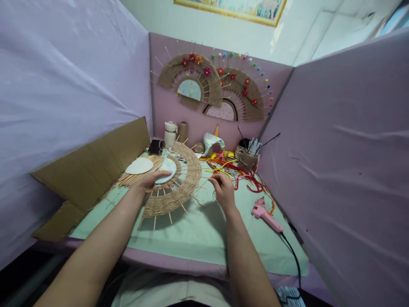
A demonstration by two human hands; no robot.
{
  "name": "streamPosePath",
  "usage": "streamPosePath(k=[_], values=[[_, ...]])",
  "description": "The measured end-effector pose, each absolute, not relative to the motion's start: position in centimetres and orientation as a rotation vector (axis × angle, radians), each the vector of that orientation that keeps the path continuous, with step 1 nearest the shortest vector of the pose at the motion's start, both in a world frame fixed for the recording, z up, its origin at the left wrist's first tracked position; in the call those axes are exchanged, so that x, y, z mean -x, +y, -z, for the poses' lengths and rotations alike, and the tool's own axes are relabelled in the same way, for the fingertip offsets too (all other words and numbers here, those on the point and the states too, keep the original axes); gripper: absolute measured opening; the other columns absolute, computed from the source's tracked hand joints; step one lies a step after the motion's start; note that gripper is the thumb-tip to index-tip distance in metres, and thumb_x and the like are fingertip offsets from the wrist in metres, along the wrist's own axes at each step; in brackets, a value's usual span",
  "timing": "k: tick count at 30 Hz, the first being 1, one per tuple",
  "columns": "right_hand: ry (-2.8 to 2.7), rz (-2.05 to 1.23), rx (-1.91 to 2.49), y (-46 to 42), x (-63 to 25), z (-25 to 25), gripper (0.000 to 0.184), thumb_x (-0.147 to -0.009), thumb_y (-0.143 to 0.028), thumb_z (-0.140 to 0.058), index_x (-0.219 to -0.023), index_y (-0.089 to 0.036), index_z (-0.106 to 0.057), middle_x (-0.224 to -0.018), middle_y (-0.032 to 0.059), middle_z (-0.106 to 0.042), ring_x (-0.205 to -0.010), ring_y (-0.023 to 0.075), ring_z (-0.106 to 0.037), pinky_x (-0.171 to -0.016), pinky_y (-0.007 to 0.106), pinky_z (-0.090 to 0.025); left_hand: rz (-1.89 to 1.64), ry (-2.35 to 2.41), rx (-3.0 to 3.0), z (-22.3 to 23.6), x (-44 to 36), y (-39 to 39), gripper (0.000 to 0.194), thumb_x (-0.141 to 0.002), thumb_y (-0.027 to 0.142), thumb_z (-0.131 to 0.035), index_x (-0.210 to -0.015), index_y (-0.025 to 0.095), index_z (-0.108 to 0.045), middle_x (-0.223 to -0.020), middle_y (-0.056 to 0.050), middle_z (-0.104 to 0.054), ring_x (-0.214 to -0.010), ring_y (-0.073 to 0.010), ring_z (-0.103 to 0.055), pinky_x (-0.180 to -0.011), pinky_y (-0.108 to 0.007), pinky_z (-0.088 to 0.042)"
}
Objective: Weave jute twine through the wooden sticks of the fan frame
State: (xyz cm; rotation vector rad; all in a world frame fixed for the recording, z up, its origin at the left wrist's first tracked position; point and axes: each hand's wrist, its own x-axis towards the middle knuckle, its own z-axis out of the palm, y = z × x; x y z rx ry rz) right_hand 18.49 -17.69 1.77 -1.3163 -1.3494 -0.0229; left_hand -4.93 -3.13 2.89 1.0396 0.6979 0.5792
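A half-round woven jute fan (179,187) with wooden sticks poking out lies on the pale green table (198,230). My left hand (151,181) rests on its pale blue centre with fingers flat and spread. My right hand (222,187) hovers just right of the fan's rim, its fingers pinched together on a thin jute strand that I can barely make out.
A pink glue gun (265,213) with a black cord lies at the right. Red and yellow strips (236,170) are piled behind my right hand. Cardboard (92,166) leans along the left. Two finished fans (211,87) hang on the back wall. Jars and a brush cup (249,155) stand at the back.
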Motion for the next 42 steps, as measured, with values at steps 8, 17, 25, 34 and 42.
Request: streamPosePath(k=[8,17,25,34,42], values=[[-1.216,-0.261,1.291,-17.6,-19.0,-1.9,0.017,-0.076,-0.035,-0.062,-0.070,-0.019,-0.061,-0.066,-0.0004,-0.056,-0.061,0.0126,-0.048,-0.057,0.025,-0.037,-0.517,0.672,-1.060,-2.9,4.9,-3.4,0.020,-0.074,0.014,-0.063,-0.093,0.009,-0.065,-0.067,-0.011,-0.071,-0.053,-0.0201,-0.067,-0.040,-0.022,-0.052],[-1.146,-0.654,1.163,-18.2,-19.3,-2.3,0.018,-0.072,-0.035,-0.065,-0.069,-0.018,-0.061,-0.065,-0.0011,-0.055,-0.060,0.0102,-0.045,-0.058,0.024,-0.037,-0.462,0.502,-1.047,-2.3,5.0,-3.4,0.023,-0.074,0.011,-0.059,-0.095,0.008,-0.067,-0.068,-0.014,-0.071,-0.053,-0.0237,-0.067,-0.038,-0.025,-0.051],[-1.171,-0.671,1.145,-17.9,-18.7,-2.2,0.016,-0.072,-0.035,-0.063,-0.072,-0.019,-0.062,-0.071,0.0011,-0.059,-0.065,0.0128,-0.051,-0.063,0.026,-0.041,-0.466,0.396,-1.064,-1.4,5.2,-3.0,0.019,-0.074,0.016,-0.062,-0.091,0.009,-0.067,-0.072,-0.015,-0.071,-0.055,-0.0241,-0.068,-0.042,-0.026,-0.052],[-1.281,-0.585,1.177,-17.6,-18.3,-1.7,0.025,-0.080,-0.041,-0.055,-0.072,-0.018,-0.062,-0.061,-0.0012,-0.049,-0.060,0.0122,-0.045,-0.058,0.025,-0.037,-0.459,0.291,-0.896,-1.1,5.3,-3.0,0.024,-0.081,0.015,-0.052,-0.101,0.010,-0.064,-0.074,-0.015,-0.071,-0.054,-0.0225,-0.067,-0.040,-0.024,-0.051],[-1.402,-0.423,1.448,-16.7,-19.6,-2.9,0.022,-0.079,-0.037,-0.054,-0.070,-0.017,-0.059,-0.061,-0.0014,-0.052,-0.056,0.0113,-0.043,-0.055,0.024,-0.033,-0.767,0.387,-0.411,-3.5,6.0,-3.8,0.037,-0.091,0.039,-0.037,-0.083,0.011,-0.061,-0.046,-0.002,-0.054,-0.032,-0.0110,-0.052,-0.031,-0.018,-0.044]])
